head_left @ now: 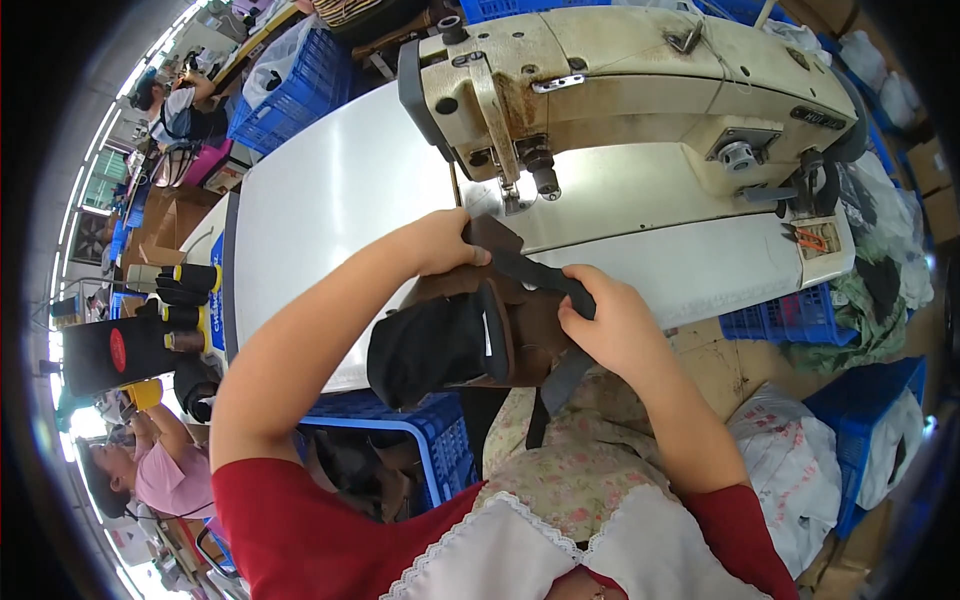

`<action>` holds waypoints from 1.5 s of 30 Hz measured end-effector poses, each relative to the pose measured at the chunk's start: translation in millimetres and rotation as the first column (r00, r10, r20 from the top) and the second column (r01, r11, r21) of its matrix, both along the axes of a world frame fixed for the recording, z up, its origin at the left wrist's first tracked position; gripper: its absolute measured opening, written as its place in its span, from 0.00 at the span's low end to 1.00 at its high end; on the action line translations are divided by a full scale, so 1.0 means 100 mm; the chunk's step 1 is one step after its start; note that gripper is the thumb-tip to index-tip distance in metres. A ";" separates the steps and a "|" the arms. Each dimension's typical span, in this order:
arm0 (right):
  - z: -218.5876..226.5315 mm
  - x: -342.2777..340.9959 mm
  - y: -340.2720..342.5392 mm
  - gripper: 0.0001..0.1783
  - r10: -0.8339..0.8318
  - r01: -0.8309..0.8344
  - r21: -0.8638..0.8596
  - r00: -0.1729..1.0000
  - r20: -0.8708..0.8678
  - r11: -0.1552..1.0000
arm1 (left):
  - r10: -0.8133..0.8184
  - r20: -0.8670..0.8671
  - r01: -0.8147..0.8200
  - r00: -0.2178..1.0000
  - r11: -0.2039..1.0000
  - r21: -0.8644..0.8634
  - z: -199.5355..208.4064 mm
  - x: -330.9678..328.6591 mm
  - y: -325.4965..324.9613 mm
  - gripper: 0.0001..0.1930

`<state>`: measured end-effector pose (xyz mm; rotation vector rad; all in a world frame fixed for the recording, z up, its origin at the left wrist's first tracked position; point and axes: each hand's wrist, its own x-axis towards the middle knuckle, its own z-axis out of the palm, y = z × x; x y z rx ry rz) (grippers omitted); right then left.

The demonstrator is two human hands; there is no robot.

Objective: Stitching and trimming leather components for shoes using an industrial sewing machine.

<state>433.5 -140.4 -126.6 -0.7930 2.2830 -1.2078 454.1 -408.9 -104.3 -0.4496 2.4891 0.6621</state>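
Observation:
A brown and black sewn piece (530,335), which looks like part of a bag, lies at the front edge of the sewing machine's table. My left hand (445,243) grips its brown upper edge with the thumb on top, just in front of the needle area. My right hand (608,315) is closed on a dark grey strip (540,272) that runs along the piece toward my left hand. A black rounded part (430,345) of the piece hangs over the table edge near my left forearm. The sewing machine (620,100) stands directly beyond my hands, its needle above the piece's far end.
Orange-handled snips (808,238) lie at the table's right end. A blue crate (440,440) sits below the table edge, and a white sack (785,465) rests at right. Thread cones (195,290) stand at left. Other people (170,455) work at far left.

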 end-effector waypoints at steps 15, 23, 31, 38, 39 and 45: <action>0.06 -0.29 0.08 0.15 0.028 -0.028 -0.003 0.978 0.206 1.000 | 0.013 -0.217 -0.021 0.976 0.999 -0.035 -0.04 0.08 0.12 0.31; -0.15 -0.44 0.16 0.18 0.130 -0.131 0.040 0.991 0.027 0.991 | 0.050 -0.044 -0.052 0.998 0.998 -0.035 0.04 -0.09 0.19 0.33; 0.32 -0.74 0.07 0.10 0.056 -0.007 -0.144 0.942 0.332 0.989 | 0.070 -0.108 -0.070 0.992 0.998 -0.002 -0.03 -0.05 0.12 0.26; 0.00 -0.52 -0.29 0.14 0.051 -0.053 0.058 0.998 0.024 0.997 | 0.302 -0.132 -0.265 0.944 0.934 0.240 -0.11 0.02 -0.02 0.26; -0.04 -0.50 -0.32 0.15 0.061 -0.042 0.116 0.985 -0.163 0.992 | 0.303 -0.130 -0.266 0.944 0.933 0.241 -0.13 0.01 -0.03 0.26; 0.00 -0.55 -0.49 0.13 0.291 -0.152 0.407 0.907 -0.303 0.901 | 0.299 -0.115 -0.272 0.947 0.940 0.206 -0.17 -0.04 -0.04 0.24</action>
